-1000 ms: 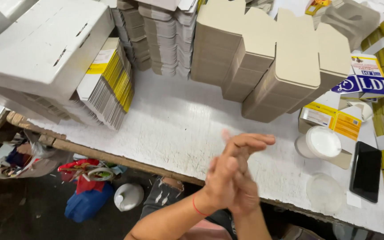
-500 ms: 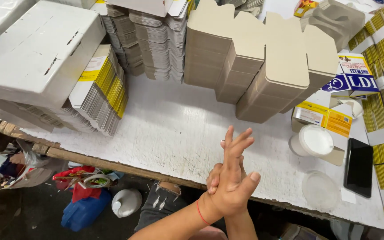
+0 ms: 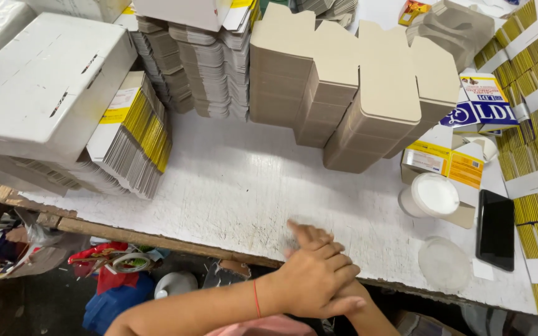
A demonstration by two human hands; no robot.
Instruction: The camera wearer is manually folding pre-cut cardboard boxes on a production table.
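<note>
The left hand (image 3: 316,280) lies over the right hand (image 3: 344,292) at the near edge of the white surface (image 3: 238,186). The left fingers (image 3: 319,246) are curled closed over the right hand and grip no object. The right fingers are covered; their state cannot be told. Beyond the fingers stands a stack of flat tan carton blanks (image 3: 350,93). To the right of the fingers lie a clear round lid (image 3: 443,264), a white round lid (image 3: 434,194) and a black phone (image 3: 495,229). To the left stand yellow-edged blanks (image 3: 135,134).
</note>
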